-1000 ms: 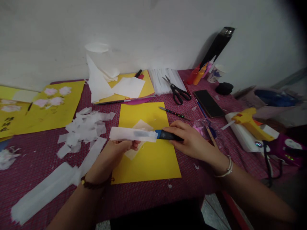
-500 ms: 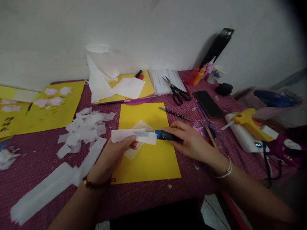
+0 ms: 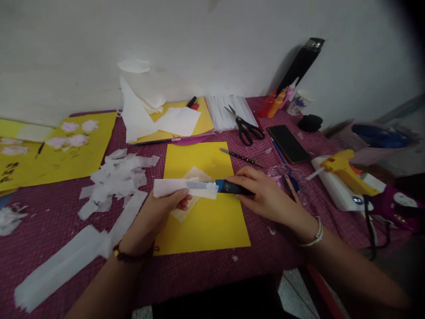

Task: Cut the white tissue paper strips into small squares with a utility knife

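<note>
My left hand point(image 3: 169, 206) pinches a folded strip of white tissue paper point(image 3: 168, 187) with the thumb on top. In my right hand point(image 3: 265, 195) is the dark blue and black handle of a utility knife point(image 3: 234, 187). Its blade lies along the paper strip, seemingly within the fold. Both are held over a yellow sheet point(image 3: 215, 226), where a pale, thin paper square point(image 3: 181, 214) lies partly hidden beneath the strip and my left hand.
Cut tissue pieces point(image 3: 114, 179) and a long strip point(image 3: 59, 266) lie left. Black scissors point(image 3: 245, 128), a patterned pen point(image 3: 242, 157) and a phone point(image 3: 288, 144) are beyond my right hand. A yellow glue gun point(image 3: 348, 170) rests on a white device at the right.
Almost nothing differs. Both hands keep their hold on the paper strip and the knife, with only a very slight shift.
</note>
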Demonstrator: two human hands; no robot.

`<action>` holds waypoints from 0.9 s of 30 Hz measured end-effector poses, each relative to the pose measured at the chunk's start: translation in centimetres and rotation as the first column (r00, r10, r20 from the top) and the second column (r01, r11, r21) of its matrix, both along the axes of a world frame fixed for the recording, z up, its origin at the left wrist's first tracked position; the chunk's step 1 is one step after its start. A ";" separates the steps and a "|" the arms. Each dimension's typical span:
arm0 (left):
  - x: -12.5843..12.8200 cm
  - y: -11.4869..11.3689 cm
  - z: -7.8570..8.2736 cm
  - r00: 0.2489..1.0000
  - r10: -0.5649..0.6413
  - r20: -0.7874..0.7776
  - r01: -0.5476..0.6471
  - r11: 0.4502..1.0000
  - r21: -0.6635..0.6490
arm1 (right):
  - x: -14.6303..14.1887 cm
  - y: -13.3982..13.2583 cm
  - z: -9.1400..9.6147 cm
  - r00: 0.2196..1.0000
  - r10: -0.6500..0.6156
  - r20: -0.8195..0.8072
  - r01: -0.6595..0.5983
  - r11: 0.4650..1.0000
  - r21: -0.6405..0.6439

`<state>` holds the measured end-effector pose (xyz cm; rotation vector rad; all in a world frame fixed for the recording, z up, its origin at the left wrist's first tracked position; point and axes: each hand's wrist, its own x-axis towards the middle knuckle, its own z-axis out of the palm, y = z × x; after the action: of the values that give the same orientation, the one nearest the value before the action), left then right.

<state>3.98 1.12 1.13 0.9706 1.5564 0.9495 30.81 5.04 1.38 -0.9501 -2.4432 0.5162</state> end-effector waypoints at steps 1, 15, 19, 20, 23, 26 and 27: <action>-0.1 0.0 -0.2 1.000 0.002 -0.003 -0.002 1.000 -0.014 | 0.0 0.0 0.0 1.000 -0.003 0.001 0.003 1.000 0.001; 0.5 0.0 1.2 0.980 -0.097 -0.173 0.095 0.995 -0.017 | -0.2 0.0 0.0 1.000 0.007 -0.010 -0.007 1.000 -0.024; 0.4 0.0 1.4 0.979 -0.105 -0.172 0.102 0.994 -0.024 | -0.1 0.0 0.1 1.000 0.016 -0.023 -0.017 0.998 -0.055; 0.4 0.0 1.3 0.979 -0.104 -0.173 0.102 0.995 -0.021 | -0.1 0.0 0.1 1.000 0.022 -0.022 -0.023 0.998 -0.063; 0.2 -0.1 0.9 0.975 -0.113 -0.193 0.113 0.994 -0.012 | -0.2 0.0 0.0 1.000 0.024 -0.011 -0.025 0.996 -0.080; 0.3 -0.2 0.7 0.970 -0.137 -0.200 0.140 0.990 0.002 | -0.2 0.0 -0.1 1.000 0.017 -0.011 -0.018 0.996 -0.084; 0.4 -0.1 0.6 0.969 -0.151 -0.194 0.154 0.988 0.003 | -0.2 -0.1 -0.1 1.000 0.016 -0.015 -0.017 0.996 -0.083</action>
<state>4.35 0.97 1.74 1.2070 1.6093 0.7803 30.56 4.98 1.25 -0.9568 -2.4351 0.6324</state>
